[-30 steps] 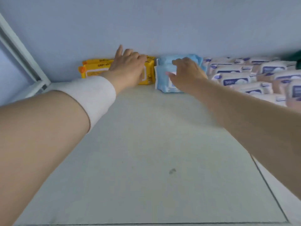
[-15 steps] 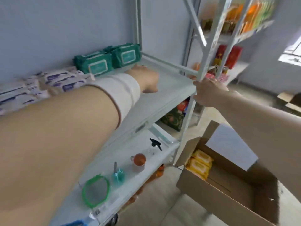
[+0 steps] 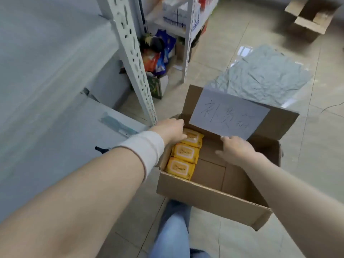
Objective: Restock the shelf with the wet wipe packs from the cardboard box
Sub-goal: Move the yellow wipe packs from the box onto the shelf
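An open cardboard box stands on the floor in front of me. Three yellow wet wipe packs lie in a row along its left side: the far pack, the middle pack and the near pack. My left hand, with a white wrist band, rests on the far pack, fingers curled over its left end; whether it grips it is unclear. My right hand hovers over the bare box bottom, fingers spread and holding nothing. The white shelf is at my left.
A white sheet with handwriting is stuck on the box's far flap. A perforated shelf post rises just left of the box. Snack bags sit under a second rack. Crumpled grey paper and another carton lie on the tiled floor.
My view swung from the shelf's top down to the floor box. Both hands left the packs on the shelf and reached into the box; the left one came onto a yellow pack.
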`<state>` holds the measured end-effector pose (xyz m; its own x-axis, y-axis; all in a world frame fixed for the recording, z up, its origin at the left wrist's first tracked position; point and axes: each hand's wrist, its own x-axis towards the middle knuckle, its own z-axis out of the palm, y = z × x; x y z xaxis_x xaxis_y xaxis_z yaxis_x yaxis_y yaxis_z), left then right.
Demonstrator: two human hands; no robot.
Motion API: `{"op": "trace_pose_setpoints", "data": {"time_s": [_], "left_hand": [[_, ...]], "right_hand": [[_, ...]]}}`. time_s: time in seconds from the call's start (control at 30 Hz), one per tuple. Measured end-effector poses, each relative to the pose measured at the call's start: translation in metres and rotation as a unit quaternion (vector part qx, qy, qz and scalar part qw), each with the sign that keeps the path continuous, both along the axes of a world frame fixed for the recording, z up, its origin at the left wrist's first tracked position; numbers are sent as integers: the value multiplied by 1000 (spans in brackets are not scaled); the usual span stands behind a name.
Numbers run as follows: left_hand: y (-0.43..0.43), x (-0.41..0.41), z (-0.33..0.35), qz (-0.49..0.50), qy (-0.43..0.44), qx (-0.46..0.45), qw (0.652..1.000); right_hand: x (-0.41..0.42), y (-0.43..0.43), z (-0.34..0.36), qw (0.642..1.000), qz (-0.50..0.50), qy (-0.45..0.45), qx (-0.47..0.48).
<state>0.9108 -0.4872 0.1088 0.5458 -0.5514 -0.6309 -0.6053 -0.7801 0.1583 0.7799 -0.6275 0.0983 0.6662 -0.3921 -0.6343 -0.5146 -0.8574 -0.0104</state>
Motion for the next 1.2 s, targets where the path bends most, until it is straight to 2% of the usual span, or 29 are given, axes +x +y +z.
{"op": "trace_pose_setpoints", "data": {"time_s": [0.13, 0.23, 0.37, 0.5, 0.6, 0.7, 0.77, 0.9, 1.03, 1.13, 1.2], "left_hand": [[-30, -1, -122, 115, 111, 23, 987], [-57, 3, -208, 180, 141, 20, 973], [-89, 16, -304, 256, 137, 35, 956], [-113, 28, -368, 319, 70, 4, 945], [-126, 29, -396, 346, 4, -16, 938], [-135, 29, -408, 395, -36, -2, 918], [-136, 30, -411, 412, -32, 5, 910], [-133, 37, -414, 421, -18, 2, 907], [-139, 36, -412, 388, -17, 10, 922], [-146, 34, -408, 372, 18, 1, 928], [-148, 34, -407, 368, 32, -11, 929]], "right_hand": [[-13, -1, -119, 978, -123, 95, 142], [-9, 3, -204, 942, -217, 102, 233], [3, 9, -296, 899, -318, 70, 292], [17, 11, -361, 856, -396, 24, 331], [26, 11, -389, 813, -464, -23, 351], [35, 8, -400, 786, -513, -23, 345], [37, 5, -405, 774, -536, -11, 338], [39, -8, -411, 771, -540, 30, 337], [38, -15, -408, 767, -513, 35, 385], [37, -15, -401, 739, -521, 2, 427], [32, -16, -398, 698, -550, -14, 457]]}}
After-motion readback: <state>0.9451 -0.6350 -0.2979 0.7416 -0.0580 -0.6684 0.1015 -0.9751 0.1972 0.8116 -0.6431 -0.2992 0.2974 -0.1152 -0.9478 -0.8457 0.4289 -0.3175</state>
